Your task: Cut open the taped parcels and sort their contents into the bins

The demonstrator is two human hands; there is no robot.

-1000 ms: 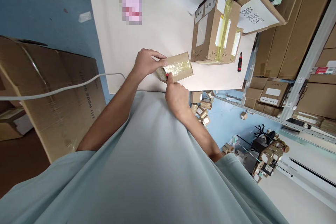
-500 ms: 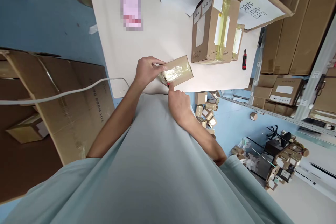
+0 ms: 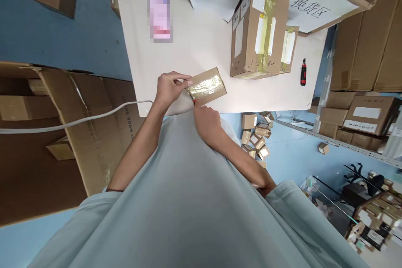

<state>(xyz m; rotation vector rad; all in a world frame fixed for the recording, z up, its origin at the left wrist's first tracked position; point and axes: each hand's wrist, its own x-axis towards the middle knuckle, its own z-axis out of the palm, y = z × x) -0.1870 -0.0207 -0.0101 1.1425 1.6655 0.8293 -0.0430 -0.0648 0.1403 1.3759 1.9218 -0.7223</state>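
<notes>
A small cardboard box with shiny clear tape across its top lies tilted on the white table, close to its front edge. At its left end, my left hand is closed, with thumb and fingers pinching the box's corner. My right hand is closed at the near left corner of the box, index finger pointed towards it. A small red object shows at that fingertip. The rest of it is hidden by the hand, so its kind cannot be made out.
A large taped carton stands at the table's back right, with a red-and-black utility knife to its right. A blurred pink item lies at the back left. A white cable crosses a big open carton. Several small boxes lie on the floor.
The view has shifted slightly. Both hands and the small box appear a little further left, and the box remains held at its left end. The red object is still at my right fingertip.
</notes>
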